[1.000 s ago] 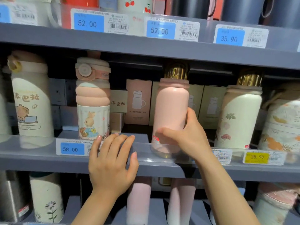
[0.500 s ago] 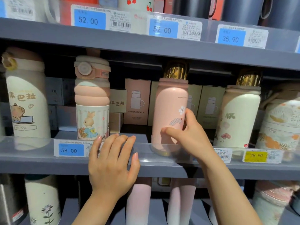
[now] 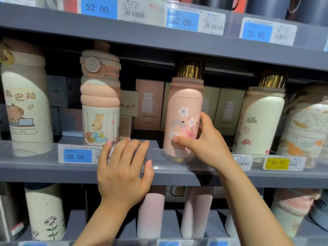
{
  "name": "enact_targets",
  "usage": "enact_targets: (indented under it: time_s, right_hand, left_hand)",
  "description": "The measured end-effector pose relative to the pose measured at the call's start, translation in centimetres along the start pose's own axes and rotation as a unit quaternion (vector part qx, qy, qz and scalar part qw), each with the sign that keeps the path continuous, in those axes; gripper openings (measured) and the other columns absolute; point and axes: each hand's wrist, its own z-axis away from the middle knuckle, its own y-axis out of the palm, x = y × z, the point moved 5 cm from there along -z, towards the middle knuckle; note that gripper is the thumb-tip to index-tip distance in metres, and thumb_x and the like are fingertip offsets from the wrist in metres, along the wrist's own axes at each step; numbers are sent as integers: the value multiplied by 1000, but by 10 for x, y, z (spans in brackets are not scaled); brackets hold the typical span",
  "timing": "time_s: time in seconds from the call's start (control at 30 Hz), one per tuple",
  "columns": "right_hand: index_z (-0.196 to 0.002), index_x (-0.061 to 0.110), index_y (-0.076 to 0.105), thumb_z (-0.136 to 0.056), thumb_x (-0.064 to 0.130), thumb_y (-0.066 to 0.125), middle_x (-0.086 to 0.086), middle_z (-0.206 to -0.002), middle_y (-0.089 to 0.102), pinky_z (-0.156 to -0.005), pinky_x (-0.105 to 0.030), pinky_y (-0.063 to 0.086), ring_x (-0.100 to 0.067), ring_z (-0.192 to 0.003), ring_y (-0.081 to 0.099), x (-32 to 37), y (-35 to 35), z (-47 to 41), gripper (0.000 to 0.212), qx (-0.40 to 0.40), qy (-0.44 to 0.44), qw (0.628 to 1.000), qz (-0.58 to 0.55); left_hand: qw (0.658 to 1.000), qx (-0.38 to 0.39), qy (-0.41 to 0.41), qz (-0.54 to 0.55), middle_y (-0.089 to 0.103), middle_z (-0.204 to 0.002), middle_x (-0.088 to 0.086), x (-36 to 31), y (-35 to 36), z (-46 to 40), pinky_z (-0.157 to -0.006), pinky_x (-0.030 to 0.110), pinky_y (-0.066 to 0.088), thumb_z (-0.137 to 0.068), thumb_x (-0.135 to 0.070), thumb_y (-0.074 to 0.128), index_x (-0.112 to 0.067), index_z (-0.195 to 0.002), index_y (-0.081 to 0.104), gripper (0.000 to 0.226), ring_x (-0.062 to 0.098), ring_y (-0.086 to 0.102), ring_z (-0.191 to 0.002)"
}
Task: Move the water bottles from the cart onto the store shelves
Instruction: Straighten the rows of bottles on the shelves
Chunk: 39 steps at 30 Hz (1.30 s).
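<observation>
Placing step: the right hand (image 3: 205,144) grips the pink flowered bottle with the gold cap (image 3: 184,110), standing upright on the grey middle shelf (image 3: 35,168). The left hand (image 3: 124,173) lies open, fingers flat on the shelf's clear front rail (just bracing, probably). Next: letting go, then fetching another.

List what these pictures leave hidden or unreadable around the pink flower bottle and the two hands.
Head view, the only one:
- Base of the pink flower bottle: blurred behind the clear shelf rail.
- Right hand fingers: behind the bottle, only thumb and index show.
- The cart: out of frame.
- Left hand covers part of the 58.00 price label; its small print is too fine.
- Top-shelf bottles: cut off by the upper edge.
</observation>
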Motion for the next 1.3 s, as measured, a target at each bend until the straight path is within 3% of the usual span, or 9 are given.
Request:
enact_targets:
  time_s: [0.07,0.13,0.27,0.67,0.77,0.87,0.97,1.1,1.3]
  right_hand:
    - [-122,30,42,-62,62,76,9,-118,60,-85,-38,49,-19,-104,59,3,3,2,76,-37,-6,997,60]
    - [-126,24,43,-56,73,72,7,-121,57,-76,-33,43,-20,-106,58,8,7,5,90,-87,-3,989,116]
    - [-130,21,39,-53,78,71,5,-124,51,-70,-30,37,-19,-109,57,13,13,7,101,-131,7,982,136]
    - [-132,20,36,-54,79,69,4,-127,51,-70,-30,36,-19,-112,56,13,13,7,102,-124,-7,982,144]
    - [-140,20,32,-55,79,68,2,-133,46,-82,-35,45,-19,-120,50,13,8,10,110,-119,-40,984,122]
    - [-140,12,38,-69,71,64,-6,-131,47,-98,-41,43,-23,-120,45,1,-30,28,95,-265,-118,953,88]
    - [-138,7,39,-75,56,70,-14,-134,44,-105,-47,34,-29,-124,38,-36,-78,35,86,-404,-64,908,88]
    - [-150,17,15,-64,59,79,-14,-148,26,-105,-54,33,-34,-133,30,-75,-94,15,116,-334,80,932,114]
    - [-150,22,13,-68,39,83,-11,-144,34,-92,-47,41,-37,-122,45,-83,-102,5,109,-292,72,949,94]
  left_hand:
    - [1000,0,-1,0,68,-109,9,0,0,0,-101,50,38,-94,-31,39,-10,-112,68,40,29,61,-105]
    - [1000,2,-2,2,68,-110,9,-1,0,1,-101,50,37,-94,-31,38,-10,-112,68,40,29,61,-106]
    - [1000,3,-2,3,68,-110,9,-1,0,1,-101,50,37,-94,-31,38,-10,-112,67,41,29,61,-106]
    - [1000,6,-4,1,68,-111,10,0,-1,0,-101,51,38,-94,-31,38,-9,-113,67,40,30,61,-106]
    - [1000,7,4,0,68,-111,10,0,-2,1,-101,50,37,-95,-30,38,-9,-114,66,40,30,61,-106]
    - [1000,1,12,2,67,-111,11,2,-1,1,-101,50,36,-94,-29,39,-8,-113,67,40,31,61,-106]
    - [1000,-1,8,-4,68,-109,12,1,0,1,-100,51,37,-93,-29,40,-8,-112,67,40,32,60,-105]
    - [1000,0,6,-2,68,-109,12,0,1,1,-100,52,37,-94,-29,40,-7,-112,68,40,34,63,-104]
    - [1000,-2,5,1,68,-109,12,-1,0,1,-100,52,37,-94,-28,39,-8,-112,67,39,33,63,-104]
